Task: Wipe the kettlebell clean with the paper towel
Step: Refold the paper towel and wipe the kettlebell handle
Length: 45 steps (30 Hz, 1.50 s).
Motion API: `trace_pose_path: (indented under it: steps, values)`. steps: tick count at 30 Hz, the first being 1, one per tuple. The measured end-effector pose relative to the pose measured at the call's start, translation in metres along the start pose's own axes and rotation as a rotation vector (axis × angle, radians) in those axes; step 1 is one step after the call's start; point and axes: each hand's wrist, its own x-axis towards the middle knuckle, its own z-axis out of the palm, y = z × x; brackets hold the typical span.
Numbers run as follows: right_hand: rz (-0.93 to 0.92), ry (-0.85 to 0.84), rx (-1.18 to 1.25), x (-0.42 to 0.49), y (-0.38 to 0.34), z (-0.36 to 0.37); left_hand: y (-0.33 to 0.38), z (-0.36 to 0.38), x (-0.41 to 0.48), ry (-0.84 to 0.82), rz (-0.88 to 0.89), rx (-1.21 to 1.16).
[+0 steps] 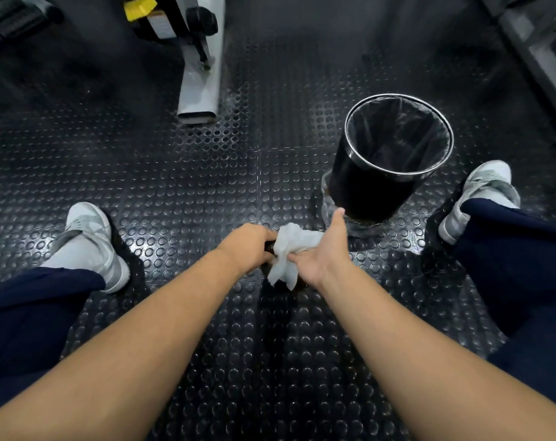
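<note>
- The left hand (pixel 248 246) is curled knuckles-up over a dark bar, which looks like the handle of the kettlebell (pixel 269 246). It seems to be gripping it to steady the weight against the rubbing.
- The right hand (pixel 321 253) has the thumb stuck out straight and the fingers tucked in around the paper towel (pixel 292 249). The bunched towel is pressed against the handle just beside the left hand, so a thick wad meets the metal.
- The kettlebell sits on the floor (pixel 181 186) between the person's feet, directly under both hands. Black against a black mat, it is mostly hidden, and I cannot tell how much of it is already clean.
- A loose tail of towel hangs down toward the person.
- A lined bin (pixel 442 122) stands just beyond the right hand, probably kept close for dropping the used towel.
- Grey shoes are planted wide on either side, the left shoe (pixel 89 237) and the right shoe (pixel 483 192), leaving room to work.
</note>
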Motion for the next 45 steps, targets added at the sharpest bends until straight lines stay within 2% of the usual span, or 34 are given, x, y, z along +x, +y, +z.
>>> trace_pose_path:
  steps: [9,16,21,27,33,39,41,45]
  values:
    - [-0.035,-0.037,-0.091,-0.017,0.019,0.016,0.002,-0.002,0.004,-0.012,-0.044,0.023]
    - [-0.055,0.071,-0.149,-0.012,-0.002,0.000,0.001,-0.001,0.005,-0.017,-0.027,0.046]
    - [-0.047,-0.016,-0.194,-0.021,0.017,0.015,0.001,-0.002,0.006,-0.021,-0.065,0.035]
    - [-0.080,0.093,-0.199,-0.018,-0.007,0.003,0.004,-0.003,0.004,-0.035,-0.053,0.060]
    - [-0.071,-0.039,-0.263,-0.011,0.033,0.020,0.011,-0.006,0.002,-0.039,-0.088,0.091]
    - [-0.066,0.059,-0.138,-0.017,-0.004,0.004,0.007,-0.005,0.002,-0.037,-0.058,0.052]
    - [-0.078,0.068,-0.170,-0.020,-0.005,0.003,0.006,-0.006,0.002,-0.037,-0.060,0.058]
    - [-0.034,-0.022,-0.263,-0.013,0.025,0.019,0.009,-0.006,0.002,-0.023,-0.096,0.073]
